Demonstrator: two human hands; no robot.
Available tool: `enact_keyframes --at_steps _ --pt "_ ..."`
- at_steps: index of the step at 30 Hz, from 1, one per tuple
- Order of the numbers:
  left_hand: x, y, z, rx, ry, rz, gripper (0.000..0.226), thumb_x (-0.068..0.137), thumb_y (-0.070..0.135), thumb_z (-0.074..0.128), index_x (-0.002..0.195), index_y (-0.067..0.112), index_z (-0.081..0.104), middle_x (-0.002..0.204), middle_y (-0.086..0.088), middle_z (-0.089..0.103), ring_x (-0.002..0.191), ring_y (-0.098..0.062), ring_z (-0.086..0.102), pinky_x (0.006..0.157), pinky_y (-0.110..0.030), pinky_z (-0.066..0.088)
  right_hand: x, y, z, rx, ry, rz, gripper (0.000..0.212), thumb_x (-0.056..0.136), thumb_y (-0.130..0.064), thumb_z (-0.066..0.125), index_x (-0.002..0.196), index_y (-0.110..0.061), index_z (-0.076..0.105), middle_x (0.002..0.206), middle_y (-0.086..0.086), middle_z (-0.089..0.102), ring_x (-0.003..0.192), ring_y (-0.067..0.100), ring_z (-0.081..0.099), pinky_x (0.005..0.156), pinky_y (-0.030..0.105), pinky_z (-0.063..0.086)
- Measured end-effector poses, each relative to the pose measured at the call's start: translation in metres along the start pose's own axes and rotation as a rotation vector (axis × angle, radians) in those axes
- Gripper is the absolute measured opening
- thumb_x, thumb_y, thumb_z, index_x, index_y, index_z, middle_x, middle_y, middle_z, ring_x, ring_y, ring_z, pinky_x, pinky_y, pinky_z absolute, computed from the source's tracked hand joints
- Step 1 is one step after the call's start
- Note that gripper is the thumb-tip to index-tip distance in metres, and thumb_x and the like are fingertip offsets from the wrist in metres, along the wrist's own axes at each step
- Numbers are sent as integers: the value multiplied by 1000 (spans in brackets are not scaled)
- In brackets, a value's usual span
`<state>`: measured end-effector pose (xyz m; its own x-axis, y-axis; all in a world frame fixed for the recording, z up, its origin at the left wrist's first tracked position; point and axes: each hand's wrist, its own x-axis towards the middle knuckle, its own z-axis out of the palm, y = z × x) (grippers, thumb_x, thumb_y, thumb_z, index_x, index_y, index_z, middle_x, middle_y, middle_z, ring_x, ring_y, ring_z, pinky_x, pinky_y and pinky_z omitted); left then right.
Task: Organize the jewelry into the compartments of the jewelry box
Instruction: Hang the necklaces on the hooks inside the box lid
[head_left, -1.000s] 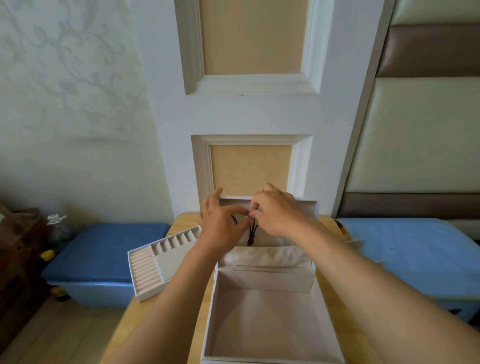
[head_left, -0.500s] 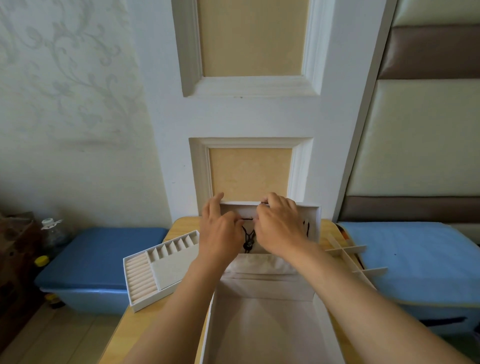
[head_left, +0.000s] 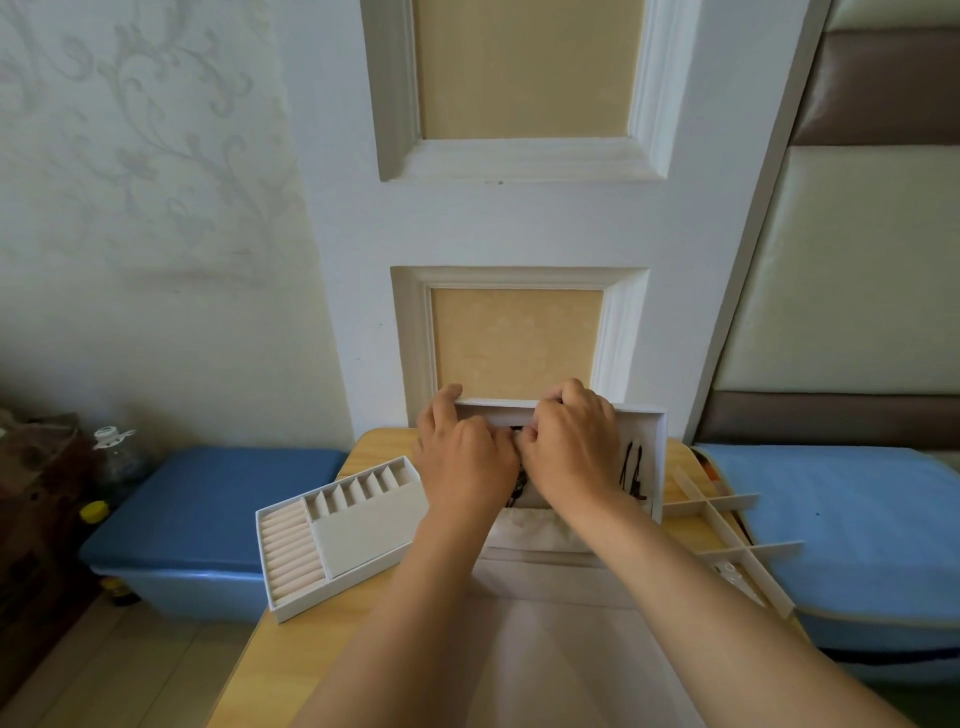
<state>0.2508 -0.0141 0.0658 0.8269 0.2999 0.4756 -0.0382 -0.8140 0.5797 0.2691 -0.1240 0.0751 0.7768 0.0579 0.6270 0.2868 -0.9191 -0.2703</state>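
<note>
Hands are meeting against the upright lid (head_left: 649, 431) of the box (head_left: 545, 623), which is standing open on the bench (head_left: 291, 660). The left hand (head_left: 465, 462) and right hand (head_left: 571, 447) are curling their fingers together near the lid's top edge and pinching a dark necklace (head_left: 519, 491) between them. Its cord is hanging down the lid's lining, mostly hidden behind the knuckles. The left index finger is reaching over the lid's rim. A second necklace (head_left: 634, 470) is hanging on the lining just right of the right hand. Both forearms are crossing the box's hollow, blocking much of it. A tray (head_left: 353, 525) is lying left of the box. A divider grid (head_left: 748, 548) is lying at right, reaching over a blue bin (head_left: 857, 519). Another bin (head_left: 208, 504) and a bottle (head_left: 117, 457) are sitting far left.
</note>
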Motion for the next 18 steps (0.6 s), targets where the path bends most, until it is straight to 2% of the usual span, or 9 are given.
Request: enact_keyframes --at_steps 3,6,9,12,15,18 --pt "1 2 -1 24 -14 -13 25 88 21 55 72 11 71 155 -1 34 137 -27 32 105 -38 32 1 0 1 0 -27 10 12 76 -12 71 65 -10 66 89 4 58 82 28 55 80 36 44" --pt "0 0 -2 49 -34 -8 26 89 22 54 66 13 65 157 0 31 138 -26 30 105 -37 31 0 2 3 -7 -49 -12 10 76 -12 72 67 -10 68 95 5 59 88 29 55 82 36 43" --pt "-1 -3 -1 56 -42 8 25 87 22 56 66 12 65 158 0 29 138 -27 29 102 -37 31 -1 4 2 -28 -95 -34 10 80 -15 70 71 -11 71 107 5 59 98 30 54 89 35 39" --pt "-2 -7 -2 57 -57 51 22 85 21 58 70 12 72 158 -4 28 137 -30 30 102 -39 34 -4 6 1 -46 -103 -72 12 80 -15 71 69 -12 71 113 7 59 103 30 54 92 36 39" --pt "-4 -11 -3 43 -52 125 19 83 18 63 65 13 68 156 -13 32 134 -38 34 101 -44 38 -7 11 0 -57 -122 -104 15 81 -17 74 67 -14 70 117 8 60 106 32 54 93 37 41" --pt "-4 -14 -5 86 -65 180 21 85 25 69 67 13 68 156 -17 31 134 -40 34 103 -46 38 -9 15 -4 -45 -116 -158 15 77 -19 80 67 -14 70 118 11 62 109 35 56 97 41 42"
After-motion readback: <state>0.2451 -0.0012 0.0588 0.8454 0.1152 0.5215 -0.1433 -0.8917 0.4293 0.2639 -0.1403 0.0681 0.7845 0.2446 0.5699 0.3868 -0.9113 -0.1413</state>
